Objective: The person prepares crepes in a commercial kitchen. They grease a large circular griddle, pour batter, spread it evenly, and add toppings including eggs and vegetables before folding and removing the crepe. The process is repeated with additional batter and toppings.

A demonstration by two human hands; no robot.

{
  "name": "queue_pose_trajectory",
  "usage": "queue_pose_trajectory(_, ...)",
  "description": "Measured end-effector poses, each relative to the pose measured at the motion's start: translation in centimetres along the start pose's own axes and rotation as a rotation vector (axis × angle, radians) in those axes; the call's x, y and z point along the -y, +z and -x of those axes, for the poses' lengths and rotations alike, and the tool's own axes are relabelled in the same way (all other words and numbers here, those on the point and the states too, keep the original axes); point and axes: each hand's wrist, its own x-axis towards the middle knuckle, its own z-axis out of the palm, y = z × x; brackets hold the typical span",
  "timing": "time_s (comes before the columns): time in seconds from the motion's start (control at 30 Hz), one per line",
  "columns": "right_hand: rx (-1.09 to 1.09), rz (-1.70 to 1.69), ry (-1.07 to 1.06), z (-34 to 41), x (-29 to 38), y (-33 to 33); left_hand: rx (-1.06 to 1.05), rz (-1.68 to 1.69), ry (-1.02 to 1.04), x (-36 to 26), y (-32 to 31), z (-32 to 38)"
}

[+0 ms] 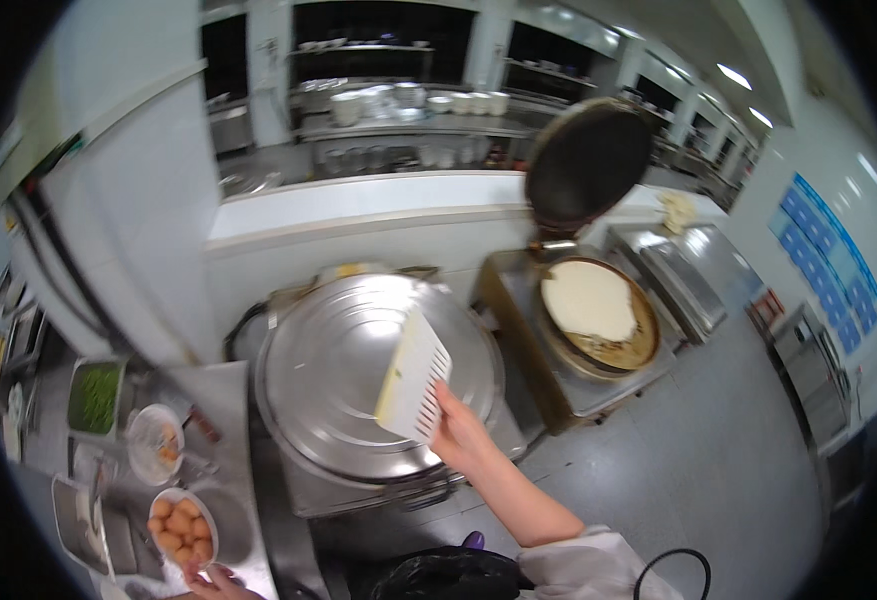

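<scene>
My right hand (459,431) grips a white plastic scraper (417,375) by its slotted side. Yellow residue runs along the scraper's far edge, with a green speck on its face. Beneath the scraper is a large round metal lid (326,367). My left hand (217,583), partly cut off by the lower rim, is at the near edge of a white bowl of brown eggs (181,525); whether it holds anything is unclear. To the right, pale batter (588,300) covers much of a round electric griddle's plate (644,330), whose dark hinged lid (588,161) stands raised.
On the left steel counter (232,420) are a metal tray of chopped greens (97,397), a white bowl with eggshells (154,446) and a rectangular metal container (78,517). A white ledge (363,199) runs behind the appliances. A black bag (446,574) is below me.
</scene>
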Motion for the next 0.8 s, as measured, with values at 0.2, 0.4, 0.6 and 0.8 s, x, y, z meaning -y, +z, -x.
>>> queue_pose_trajectory(0.2, -0.360, -0.129, -0.369, 13.3, 20.2, -21.8, 0.766, 0.060, -0.103, 7.3, 11.4, 23.7)
queue_pose_trajectory(0.4, -0.584, -0.181, -0.578, 18.1, 31.3, -31.6, 0.985, -0.339, -0.285, 21.2, 9.6, 26.6)
queue_pose_trajectory(0.6, -0.731, -0.008, -0.678, 19.0, 40.2, -38.6, 1.450, -1.244, 0.044, 28.2, 9.9, 32.1)
queue_pose_trajectory(0.8, -0.893, 0.236, -0.761, 16.9, 50.5, -41.3, 1.767, -1.480, 0.077, 31.2, 16.4, 39.2)
